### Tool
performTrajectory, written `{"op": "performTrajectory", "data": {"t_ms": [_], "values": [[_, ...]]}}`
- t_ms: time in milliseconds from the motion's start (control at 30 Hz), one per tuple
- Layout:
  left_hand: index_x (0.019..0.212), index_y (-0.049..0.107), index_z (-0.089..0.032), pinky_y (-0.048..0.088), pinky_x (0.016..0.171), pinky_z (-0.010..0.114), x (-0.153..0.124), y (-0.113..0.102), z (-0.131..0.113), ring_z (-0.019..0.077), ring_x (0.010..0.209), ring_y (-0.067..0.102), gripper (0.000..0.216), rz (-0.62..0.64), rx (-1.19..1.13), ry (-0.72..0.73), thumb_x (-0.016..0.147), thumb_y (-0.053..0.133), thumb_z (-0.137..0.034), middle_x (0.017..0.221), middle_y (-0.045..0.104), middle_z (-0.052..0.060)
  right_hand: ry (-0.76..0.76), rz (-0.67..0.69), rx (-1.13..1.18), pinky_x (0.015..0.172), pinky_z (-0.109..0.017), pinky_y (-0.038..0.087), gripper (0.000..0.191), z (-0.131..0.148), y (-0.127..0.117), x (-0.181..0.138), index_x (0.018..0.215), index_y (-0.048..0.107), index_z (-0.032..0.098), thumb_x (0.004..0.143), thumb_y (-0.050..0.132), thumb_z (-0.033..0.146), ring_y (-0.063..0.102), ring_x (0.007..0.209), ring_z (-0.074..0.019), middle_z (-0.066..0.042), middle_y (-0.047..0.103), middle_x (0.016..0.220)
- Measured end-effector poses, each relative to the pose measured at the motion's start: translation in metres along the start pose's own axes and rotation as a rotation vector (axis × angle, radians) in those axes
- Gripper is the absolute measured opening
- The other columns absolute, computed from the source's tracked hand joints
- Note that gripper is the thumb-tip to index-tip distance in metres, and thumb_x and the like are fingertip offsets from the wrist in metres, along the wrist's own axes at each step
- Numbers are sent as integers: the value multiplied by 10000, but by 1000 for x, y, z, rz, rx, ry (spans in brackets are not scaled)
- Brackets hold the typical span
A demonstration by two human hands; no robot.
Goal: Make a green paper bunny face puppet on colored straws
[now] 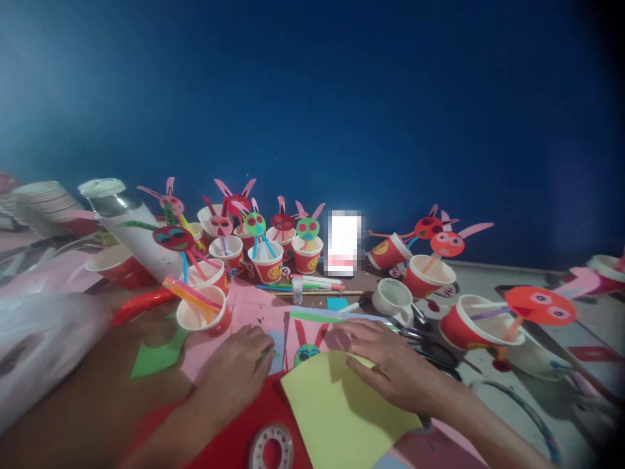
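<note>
Head view: at far left lies a crumpled, translucent plastic bag [53, 345], then a smooth white bottle [146, 234], leaning, and a red paper cup [222, 322] of bright straws. The left hand [241, 358] rests half-curled on papers; whether it pinches anything, I cannot tell. A round green paper face [306, 354] is partly covered by a flat yellow sheet [342, 410], under the spread right hand [385, 355]. Beyond stand a white mug [392, 299] and dark-handled scissors [439, 355], crowding that side.

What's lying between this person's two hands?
In the head view, between the left hand and the right hand lies a green rabbit-like face, partly covered by a yellow sheet.
</note>
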State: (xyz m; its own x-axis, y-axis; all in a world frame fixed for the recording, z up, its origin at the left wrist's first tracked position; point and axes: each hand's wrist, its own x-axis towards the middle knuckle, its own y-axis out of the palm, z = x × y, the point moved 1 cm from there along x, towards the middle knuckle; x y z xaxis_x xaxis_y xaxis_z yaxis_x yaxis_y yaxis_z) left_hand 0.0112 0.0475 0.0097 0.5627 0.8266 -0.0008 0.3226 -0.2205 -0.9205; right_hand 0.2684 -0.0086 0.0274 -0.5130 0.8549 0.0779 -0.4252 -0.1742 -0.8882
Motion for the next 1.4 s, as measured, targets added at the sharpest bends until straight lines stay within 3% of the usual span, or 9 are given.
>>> {"op": "performTrajectory", "data": {"t_ms": [133, 333, 567, 1000, 1233, 1400], "values": [[777, 591, -191, 365, 714, 335, -12, 1, 13, 209, 796, 523, 232, 70, 82, 21, 853, 372, -184, 805, 590, 47, 67, 34, -64, 981, -479, 317, 240, -15, 3, 11, 974, 654, 200, 856, 452, 254, 387, 1229, -282, -104, 465, 1336], [828, 585, -204, 357, 741, 353, -27, -7, 15, 226, 847, 532, 104, 138, 48, -98, 786, 504, -254, 863, 601, 32, 40, 84, -64, 1016, -483, 265, 222, -21, 3, 28, 955, 659, 222, 836, 473, 250, 352, 1265, -262, -68, 433, 1371], [821, 576, -200, 346, 760, 356, -30, -5, 17, 227, 852, 536, 98, 156, 22, -194, 748, 517, -230, 881, 609, 35, 41, 176, -50, 1021, -505, 229, 239, -18, 0, 34, 983, 666, 259, 832, 481, 246, 352, 1273, -246, -57, 444, 1366], [722, 533, -198, 326, 693, 324, -36, 3, 14, 199, 758, 506, 166, 154, 58, -115, 809, 399, -154, 804, 579, 33, -24, 167, 48, 1011, -469, 287, 296, 0, 3, 18, 1038, 667, 267, 784, 535, 195, 412, 1218, -251, -49, 488, 1325], [752, 513, -190, 326, 670, 326, -29, 1, 9, 195, 721, 501, 198, 164, 119, -61, 849, 344, -158, 830, 579, 54, -39, 86, 98, 1056, -449, 246, 252, 1, -10, -4, 1010, 659, 251, 819, 504, 197, 314, 1293, -234, -29, 389, 1402], [767, 503, -178, 335, 673, 337, -21, -8, 8, 206, 724, 509, 223, 214, 152, -62, 867, 305, -157, 827, 591, 68, -5, 190, 218, 1040, -400, 304, 179, 12, -21, -24, 906, 684, 233, 825, 525, 222, 392, 1255, -226, -45, 468, 1349]]}}
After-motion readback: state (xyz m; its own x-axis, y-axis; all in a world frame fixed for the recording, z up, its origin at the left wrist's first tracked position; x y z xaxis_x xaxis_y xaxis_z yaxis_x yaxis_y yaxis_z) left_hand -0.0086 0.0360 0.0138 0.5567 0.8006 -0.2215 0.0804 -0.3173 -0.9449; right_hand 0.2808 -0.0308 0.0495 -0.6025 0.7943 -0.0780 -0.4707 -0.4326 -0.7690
